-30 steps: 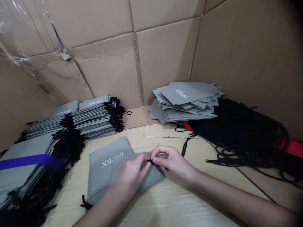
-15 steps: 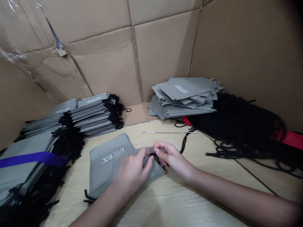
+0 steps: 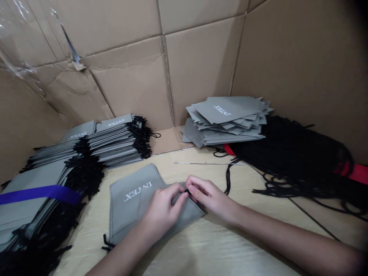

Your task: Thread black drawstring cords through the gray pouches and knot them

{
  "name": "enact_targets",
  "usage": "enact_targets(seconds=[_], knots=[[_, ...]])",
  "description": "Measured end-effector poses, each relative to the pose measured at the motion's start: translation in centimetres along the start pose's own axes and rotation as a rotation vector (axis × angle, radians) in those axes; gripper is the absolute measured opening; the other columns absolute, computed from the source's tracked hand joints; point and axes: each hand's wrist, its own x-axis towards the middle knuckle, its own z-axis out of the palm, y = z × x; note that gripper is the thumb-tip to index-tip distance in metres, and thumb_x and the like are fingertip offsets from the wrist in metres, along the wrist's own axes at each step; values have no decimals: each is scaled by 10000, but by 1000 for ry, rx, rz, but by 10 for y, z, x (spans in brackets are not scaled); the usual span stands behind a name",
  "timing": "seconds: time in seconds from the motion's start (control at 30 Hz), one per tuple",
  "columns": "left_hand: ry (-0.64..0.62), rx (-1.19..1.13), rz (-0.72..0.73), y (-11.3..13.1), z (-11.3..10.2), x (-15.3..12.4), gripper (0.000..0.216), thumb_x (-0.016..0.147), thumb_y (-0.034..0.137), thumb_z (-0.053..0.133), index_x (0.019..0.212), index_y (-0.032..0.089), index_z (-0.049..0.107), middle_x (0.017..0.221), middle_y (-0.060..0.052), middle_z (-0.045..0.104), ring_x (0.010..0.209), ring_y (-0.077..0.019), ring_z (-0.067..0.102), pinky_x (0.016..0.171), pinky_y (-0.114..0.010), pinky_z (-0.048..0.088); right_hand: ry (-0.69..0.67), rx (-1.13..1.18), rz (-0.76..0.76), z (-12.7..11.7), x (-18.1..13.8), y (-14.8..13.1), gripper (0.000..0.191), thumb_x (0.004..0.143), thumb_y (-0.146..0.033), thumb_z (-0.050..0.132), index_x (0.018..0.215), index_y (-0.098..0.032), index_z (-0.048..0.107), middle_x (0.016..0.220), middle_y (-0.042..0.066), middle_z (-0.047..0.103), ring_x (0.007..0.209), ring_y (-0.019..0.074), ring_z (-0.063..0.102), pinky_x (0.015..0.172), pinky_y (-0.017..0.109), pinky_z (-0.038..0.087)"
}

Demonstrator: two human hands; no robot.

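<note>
In the middle of the table, my left hand [image 3: 161, 209] is closed in a pinch on a black cord [image 3: 186, 191] at the edge of a grey drawstring pouch [image 3: 188, 212]. My right hand [image 3: 209, 196] pinches the same cord from the other side, fingertips almost touching the left ones. Part of the cord is hidden between the fingers. That pouch overlaps a second grey pouch [image 3: 123, 209] with white INTEX lettering, whose black cord ends [image 3: 107, 241] stick out beside my left forearm.
Stacked pouches with black cords [image 3: 115, 142] stand at the left, near a bundle with a blue band [image 3: 43, 193]. A loose pile of grey pouches [image 3: 230, 119] lies at the back beside a mass of black cords [image 3: 296, 149]. A thin metal wire tool [image 3: 201, 163] lies before them. Cardboard walls [image 3: 201, 65] surround the table.
My fingertips have drawn closer together over the cord, and less of it shows between them. The whole view has shifted slightly.
</note>
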Motion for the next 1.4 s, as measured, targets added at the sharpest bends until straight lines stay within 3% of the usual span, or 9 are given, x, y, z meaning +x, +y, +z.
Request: enact_targets(seconds=[0.27, 0.4, 0.53, 0.8, 0.87, 1.0, 1.07, 1.23, 1.4], knots=[[-94, -157, -15, 9, -9, 1, 210, 853, 326, 482, 769, 161, 581, 601, 52, 472, 542, -87, 362, 510, -192, 271, -237, 339, 199, -12, 6, -3, 415, 767, -494, 597, 585, -177, 400, 485, -99, 287, 419, 44, 164, 416, 230, 84], [-51, -219, -16, 10, -12, 1, 256, 869, 372, 457, 729, 166, 515, 610, 54, 414, 563, -91, 363, 513, -188, 284, -86, 558, 280, -5, 4, -7, 401, 756, -442, 633, 592, -188, 369, 449, -114, 264, 400, 40, 117, 403, 230, 59], [-51, -252, 91, 10, -12, 0, 210, 911, 270, 390, 852, 169, 564, 769, 6, 575, 715, -117, 510, 668, -189, 379, 43, 695, 325, -1, 2, -11, 398, 712, -412, 683, 613, -197, 363, 438, -119, 272, 403, 45, 115, 389, 222, 65], [-61, -177, 102, 8, -10, 2, 200, 906, 208, 390, 931, 195, 588, 849, -10, 638, 779, -130, 576, 720, -191, 403, 62, 948, 507, 5, -1, -4, 414, 712, -398, 640, 547, -206, 313, 387, -131, 194, 369, 42, 82, 353, 195, 118], [-72, -125, 86, 7, -11, 0, 199, 902, 215, 391, 882, 193, 588, 777, -2, 621, 711, -129, 558, 672, -196, 397, 137, 911, 481, -3, 1, -4, 411, 726, -380, 613, 539, -218, 284, 393, -128, 166, 360, 46, 80, 342, 201, 120], [-170, -57, 84, -1, -18, -8, 246, 906, 234, 361, 791, 186, 573, 680, 6, 577, 638, -129, 522, 629, -208, 381, 477, 760, 265, -45, 11, -10, 451, 742, -331, 590, 541, -231, 198, 452, -117, 128, 384, 59, 74, 353, 218, 114], [-119, -71, 21, -7, -21, -9, 244, 910, 275, 360, 804, 182, 560, 706, -1, 588, 671, -138, 537, 642, -212, 390, 550, 731, 209, -60, 14, -11, 426, 758, -327, 582, 557, -224, 221, 468, -116, 121, 401, 66, 55, 362, 219, 83], [-52, -100, -68, -11, -20, -5, 206, 871, 339, 460, 890, 194, 605, 855, -18, 667, 795, -169, 587, 699, -225, 420, 155, 323, 207, -29, 8, -7, 417, 784, -566, 510, 609, -201, 412, 481, -90, 270, 406, 66, 184, 402, 226, 122], [-114, -121, -8, -1, -16, -6, 191, 860, 318, 493, 885, 206, 647, 857, -9, 692, 770, -155, 600, 695, -210, 418, 19, 16, 121, 2, -4, -2, 481, 857, -596, 396, 669, -169, 515, 565, -36, 421, 512, 95, 358, 485, 232, 255]])
